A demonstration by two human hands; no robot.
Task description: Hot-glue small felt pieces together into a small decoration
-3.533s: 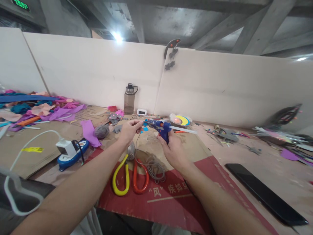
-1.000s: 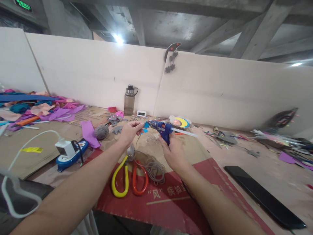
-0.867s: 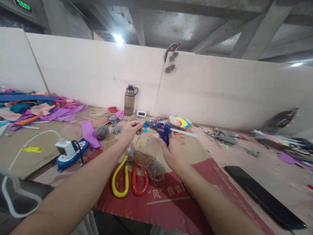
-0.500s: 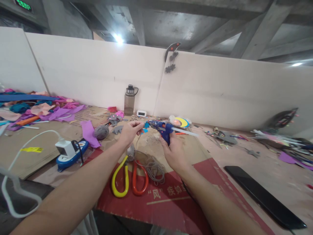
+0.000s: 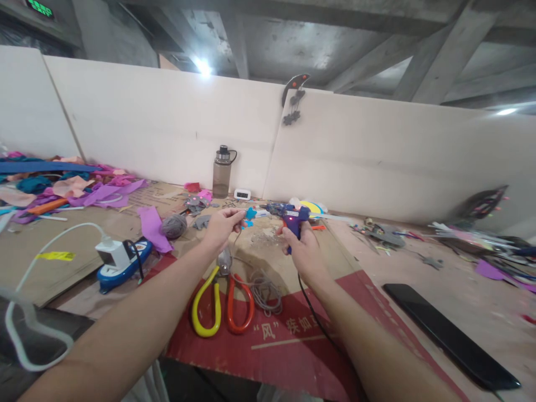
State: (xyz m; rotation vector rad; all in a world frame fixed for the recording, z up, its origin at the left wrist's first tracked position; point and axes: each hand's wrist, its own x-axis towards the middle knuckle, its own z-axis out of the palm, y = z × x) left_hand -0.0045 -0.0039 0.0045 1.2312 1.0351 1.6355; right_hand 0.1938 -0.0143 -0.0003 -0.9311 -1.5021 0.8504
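Between the fingertips of my left hand (image 5: 226, 228) is a small blue felt star (image 5: 250, 213). Another blue piece (image 5: 248, 224) shows just below it. My right hand (image 5: 305, 245) is wrapped round the handle of a blue glue gun (image 5: 293, 215), its nozzle pointing left, a little apart from the star. A clear glue stick (image 5: 337, 218) pokes out of the gun's back. Scissors (image 5: 225, 262) with a yellow and a red handle lie below my hands, beside a loose coil of grey cord (image 5: 268, 293).
A blue power strip (image 5: 121, 268) with a white plug stands at left, near a grey yarn ball (image 5: 174, 225) and felt scraps (image 5: 109, 192). A bottle (image 5: 221, 176) and small clock (image 5: 242, 194) stand by the white partition (image 5: 167, 123). A long black object (image 5: 448, 335) lies at right.
My right hand has drawn the glue gun rightward, so its nozzle is now away from the blue star. My left hand has stayed nearly in place.
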